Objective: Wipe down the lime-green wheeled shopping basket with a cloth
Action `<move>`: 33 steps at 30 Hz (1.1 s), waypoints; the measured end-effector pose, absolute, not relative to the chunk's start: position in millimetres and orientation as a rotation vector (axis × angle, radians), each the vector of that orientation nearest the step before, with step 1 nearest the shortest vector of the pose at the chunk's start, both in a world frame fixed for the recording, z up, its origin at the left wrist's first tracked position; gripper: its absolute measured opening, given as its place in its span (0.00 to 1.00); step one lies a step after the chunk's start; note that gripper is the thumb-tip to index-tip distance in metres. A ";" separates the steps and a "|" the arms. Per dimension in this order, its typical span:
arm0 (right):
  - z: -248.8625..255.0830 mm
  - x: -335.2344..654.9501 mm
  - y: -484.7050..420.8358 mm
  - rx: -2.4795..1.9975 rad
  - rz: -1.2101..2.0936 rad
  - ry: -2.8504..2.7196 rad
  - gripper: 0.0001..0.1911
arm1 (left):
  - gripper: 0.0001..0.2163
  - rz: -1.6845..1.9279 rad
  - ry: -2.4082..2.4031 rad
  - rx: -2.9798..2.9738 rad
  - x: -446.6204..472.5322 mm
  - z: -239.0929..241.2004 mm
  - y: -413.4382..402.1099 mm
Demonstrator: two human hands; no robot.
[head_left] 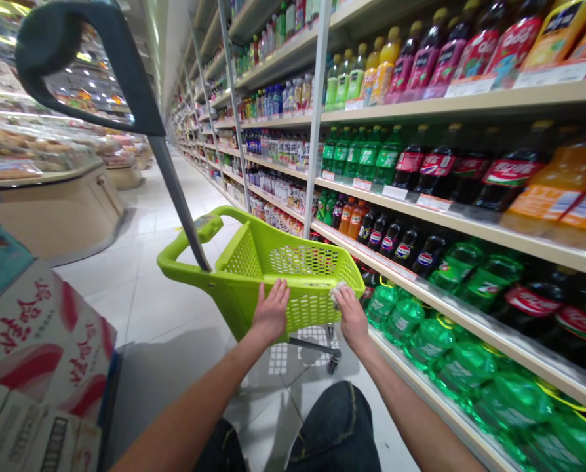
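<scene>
A lime-green plastic shopping basket on wheels (253,259) stands on the tiled floor in front of me, its grey pull handle (179,196) slanting up to the left. My left hand (271,311) grips the near rim of the basket, fingers curled over the edge. My right hand (349,314) rests at the basket's near right corner, fingers closed on a small crumpled white cloth (338,290) pressed against the rim. My denim-clad knee (337,426) shows below.
Shelves of soft-drink bottles (445,170) run along the right, with green bottles (470,367) on the lowest shelf close to my right arm. Printed cartons (32,354) are stacked at the left. A curved display counter (57,203) stands further left. The aisle floor (165,216) runs ahead.
</scene>
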State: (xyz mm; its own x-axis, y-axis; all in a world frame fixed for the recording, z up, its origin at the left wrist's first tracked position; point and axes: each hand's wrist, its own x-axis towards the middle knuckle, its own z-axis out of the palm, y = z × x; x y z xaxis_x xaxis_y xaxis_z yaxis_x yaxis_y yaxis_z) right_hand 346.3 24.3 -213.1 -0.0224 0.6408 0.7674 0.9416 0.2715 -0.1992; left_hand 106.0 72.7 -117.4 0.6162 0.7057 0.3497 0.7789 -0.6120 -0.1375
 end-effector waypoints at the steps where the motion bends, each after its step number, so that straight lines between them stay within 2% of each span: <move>1: -211.9 348.6 26.4 -1.461 -0.482 -1.735 0.27 | 0.25 -0.396 -1.215 -2.573 107.2 -117.5 72.4; 7: -255.6 356.1 9.6 -1.649 -0.363 -1.764 0.26 | 0.24 -0.450 -1.221 -2.606 107.6 -119.1 72.9; 14: -214.1 389.6 23.0 -1.632 -0.536 -1.526 0.29 | 0.24 -0.415 -1.272 -2.578 109.9 -119.7 70.4; 19: -258.5 382.8 13.4 -1.738 -0.372 -1.540 0.29 | 0.24 -0.366 -1.273 -2.584 109.5 -118.1 69.4; 21: -260.6 376.2 8.8 -1.722 -0.343 -1.562 0.29 | 0.24 -0.346 -1.271 -2.586 109.0 -119.0 69.8; 27: -199.4 352.7 28.1 -1.531 -0.483 -1.531 0.29 | 0.24 -0.362 -1.279 -2.576 110.6 -123.7 70.2; 33: -238.2 308.5 19.3 -1.507 -0.285 -1.814 0.25 | 0.23 -0.398 -1.255 -2.620 104.8 -121.0 68.5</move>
